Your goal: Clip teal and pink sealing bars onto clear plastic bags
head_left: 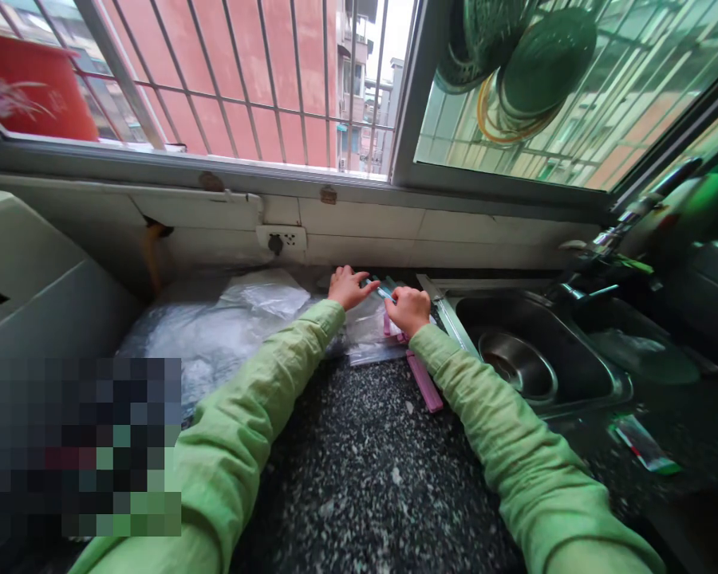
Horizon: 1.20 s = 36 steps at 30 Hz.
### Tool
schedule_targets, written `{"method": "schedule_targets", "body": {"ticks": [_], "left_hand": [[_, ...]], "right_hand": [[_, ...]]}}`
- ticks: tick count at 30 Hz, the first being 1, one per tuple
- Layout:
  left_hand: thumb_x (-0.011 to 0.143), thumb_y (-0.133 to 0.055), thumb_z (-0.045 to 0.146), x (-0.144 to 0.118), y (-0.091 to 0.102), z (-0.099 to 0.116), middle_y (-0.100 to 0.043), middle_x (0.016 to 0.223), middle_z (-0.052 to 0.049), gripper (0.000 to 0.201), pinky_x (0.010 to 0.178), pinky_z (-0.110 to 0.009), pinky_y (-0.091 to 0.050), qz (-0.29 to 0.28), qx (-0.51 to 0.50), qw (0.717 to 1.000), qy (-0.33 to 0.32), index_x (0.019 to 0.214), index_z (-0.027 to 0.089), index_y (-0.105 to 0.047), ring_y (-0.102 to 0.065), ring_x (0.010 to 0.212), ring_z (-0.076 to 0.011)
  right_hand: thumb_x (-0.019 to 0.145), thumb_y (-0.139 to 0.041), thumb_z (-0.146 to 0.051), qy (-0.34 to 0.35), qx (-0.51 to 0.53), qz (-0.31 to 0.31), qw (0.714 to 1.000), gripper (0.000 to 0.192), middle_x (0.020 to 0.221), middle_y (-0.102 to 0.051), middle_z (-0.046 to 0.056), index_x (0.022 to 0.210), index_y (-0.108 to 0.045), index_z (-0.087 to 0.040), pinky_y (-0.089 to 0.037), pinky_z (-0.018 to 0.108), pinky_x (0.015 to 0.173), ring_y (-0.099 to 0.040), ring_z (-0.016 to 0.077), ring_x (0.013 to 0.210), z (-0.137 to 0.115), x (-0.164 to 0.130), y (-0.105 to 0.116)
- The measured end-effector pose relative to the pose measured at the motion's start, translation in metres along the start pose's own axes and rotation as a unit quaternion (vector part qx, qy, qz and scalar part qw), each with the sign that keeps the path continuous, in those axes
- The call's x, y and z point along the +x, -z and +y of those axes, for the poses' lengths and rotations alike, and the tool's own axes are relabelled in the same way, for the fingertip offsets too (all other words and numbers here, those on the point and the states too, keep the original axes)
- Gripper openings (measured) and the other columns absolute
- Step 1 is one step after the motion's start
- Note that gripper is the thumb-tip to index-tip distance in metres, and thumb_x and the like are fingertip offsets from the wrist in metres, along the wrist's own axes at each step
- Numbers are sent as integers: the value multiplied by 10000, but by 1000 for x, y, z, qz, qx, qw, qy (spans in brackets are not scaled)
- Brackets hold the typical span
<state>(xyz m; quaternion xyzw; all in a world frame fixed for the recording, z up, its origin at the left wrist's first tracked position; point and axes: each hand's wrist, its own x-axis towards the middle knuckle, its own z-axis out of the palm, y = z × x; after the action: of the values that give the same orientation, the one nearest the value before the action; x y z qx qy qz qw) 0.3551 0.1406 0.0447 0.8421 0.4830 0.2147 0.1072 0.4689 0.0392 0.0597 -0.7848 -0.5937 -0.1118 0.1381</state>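
Note:
At the back of the counter, my right hand (410,309) is closed around a light-blue strip (384,292), which looks like a bag clip. My left hand (348,288) is just left of it, fingers apart, thumb and forefinger reaching to the strip's left end; whether they touch it is unclear. Below my right hand lies a long pink strip (424,383) of similar shape, with more pink pieces (388,324) partly hidden by the hand. Clear plastic bags (364,319) are spread beneath both hands.
A speckled dark counter (347,478) runs toward me. More clear plastic (215,327) is heaped at left. On the right is a metal sink (622,391) holding a steel bowl (518,363), with a faucet (622,223) behind. A wall socket (290,237) is beneath the barred window.

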Motion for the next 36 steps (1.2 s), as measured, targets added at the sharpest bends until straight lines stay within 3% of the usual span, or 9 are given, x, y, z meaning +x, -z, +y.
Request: {"method": "schedule_targets", "body": {"ticks": [7,18,30,36], "left_hand": [[672,-470,655,-36,29,-9,-475,983,-86,564,883,-385,-300,23,-13,998,-60,1046,268,-638,-415,989,-260],[594,-618,588,-105,77,-29,-437,917,-48,418,870,-351,-328,38,-5,992,-120,786,223,-683,-392,928,-206],[585,-684,418,-187,119,-59,-516,728,-19,270,771,-297,-384,3,-117,990,-82,652,170,-602,-457,803,-164],[545,-683,375,-225,116,-64,-501,585,33,271,559,-226,-353,-15,-242,969,40,600,153,-537,-439,589,-99]], "right_hand": [[747,-509,-352,4,61,10,998,204,754,-677,28,722,-647,-203,-322,271,657,-596,171,757,2,-34,26],[713,-531,-370,18,228,-15,973,211,595,-603,-13,641,-612,-189,-313,211,519,-507,103,543,-16,-96,39],[735,-504,-386,85,366,-27,926,243,576,-583,-8,659,-601,-177,-358,211,529,-502,104,533,-51,-155,21],[738,-516,-358,125,348,-44,928,217,588,-595,-5,656,-611,-182,-351,214,541,-499,101,529,-61,-170,15]]}}
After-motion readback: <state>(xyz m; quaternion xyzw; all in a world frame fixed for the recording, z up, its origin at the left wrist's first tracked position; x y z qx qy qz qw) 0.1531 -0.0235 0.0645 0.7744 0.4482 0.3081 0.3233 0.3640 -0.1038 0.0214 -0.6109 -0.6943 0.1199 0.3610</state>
